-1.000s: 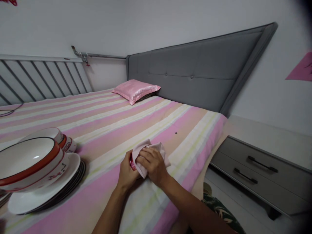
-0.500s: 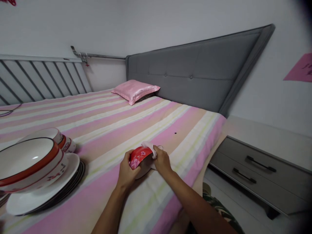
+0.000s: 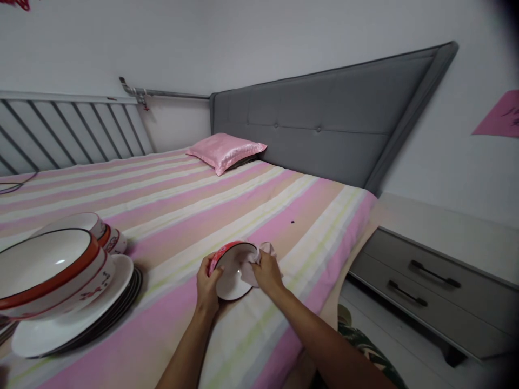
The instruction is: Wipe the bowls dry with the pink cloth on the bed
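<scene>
A small red bowl [image 3: 231,275] with a pink flower pattern outside and a white inside is held tilted over the bed, its opening turned towards me. My left hand [image 3: 208,283] grips its left side, thumb over the rim. At the right rim, my right hand [image 3: 265,273] is closed on a pale pink cloth [image 3: 268,251], part of which lies inside the bowl. To the left, large white bowls with a red-brown band [image 3: 87,275] are stacked on a white plate [image 3: 77,329], above several dark-edged plates. Smaller bowls [image 3: 115,240] stand behind them.
Under everything is a striped bedspread [image 3: 170,216]. A pink satin pillow [image 3: 225,151] lies by the grey headboard [image 3: 300,119]. At the right stands a grey drawer cabinet [image 3: 430,286]. A small dark speck [image 3: 292,221] lies on the bedspread.
The bowl has turned so that its white inside now faces me instead of its red outside. My right hand has moved the cloth from the outer rim into the bowl.
</scene>
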`<state>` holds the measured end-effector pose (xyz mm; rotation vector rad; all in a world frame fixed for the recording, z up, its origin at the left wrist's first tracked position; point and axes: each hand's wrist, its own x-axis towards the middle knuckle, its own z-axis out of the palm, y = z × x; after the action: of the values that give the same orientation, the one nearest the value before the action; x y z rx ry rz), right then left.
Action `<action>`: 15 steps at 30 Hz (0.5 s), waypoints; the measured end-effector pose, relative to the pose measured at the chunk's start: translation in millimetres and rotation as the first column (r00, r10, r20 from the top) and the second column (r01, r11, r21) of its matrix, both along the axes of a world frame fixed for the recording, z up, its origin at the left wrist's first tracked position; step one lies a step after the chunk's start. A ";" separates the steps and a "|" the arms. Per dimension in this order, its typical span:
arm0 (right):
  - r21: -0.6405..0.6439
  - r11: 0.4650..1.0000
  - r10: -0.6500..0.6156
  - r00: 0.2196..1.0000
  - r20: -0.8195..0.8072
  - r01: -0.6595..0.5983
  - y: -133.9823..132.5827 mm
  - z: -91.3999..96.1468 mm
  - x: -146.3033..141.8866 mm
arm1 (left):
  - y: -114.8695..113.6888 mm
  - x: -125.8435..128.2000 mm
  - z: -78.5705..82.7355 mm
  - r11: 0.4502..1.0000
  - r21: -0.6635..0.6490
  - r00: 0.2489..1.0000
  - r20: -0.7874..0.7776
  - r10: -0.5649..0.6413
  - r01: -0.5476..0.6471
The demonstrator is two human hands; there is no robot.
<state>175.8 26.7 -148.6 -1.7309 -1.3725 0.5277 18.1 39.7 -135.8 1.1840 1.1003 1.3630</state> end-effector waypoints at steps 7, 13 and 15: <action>0.011 1.000 0.012 0.997 -0.074 -0.011 -1.0 -0.9 -8.7 | -5.0 5.4 5.3 0.997 -0.006 0.988 0.134 0.081 -0.081; 0.022 0.998 0.062 0.991 -0.116 -0.060 -5.5 -1.0 -19.8 | -10.7 11.1 11.1 0.988 0.005 0.948 0.285 0.145 -0.152; 0.021 0.997 0.082 0.988 -0.129 -0.080 -7.3 -1.8 -23.1 | -10.9 11.7 9.0 0.983 0.000 0.937 0.302 0.174 -0.182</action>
<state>152.7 19.4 -150.4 -1.6046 -1.3544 0.6616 29.8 28.8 -126.8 0.8739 0.9881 1.6419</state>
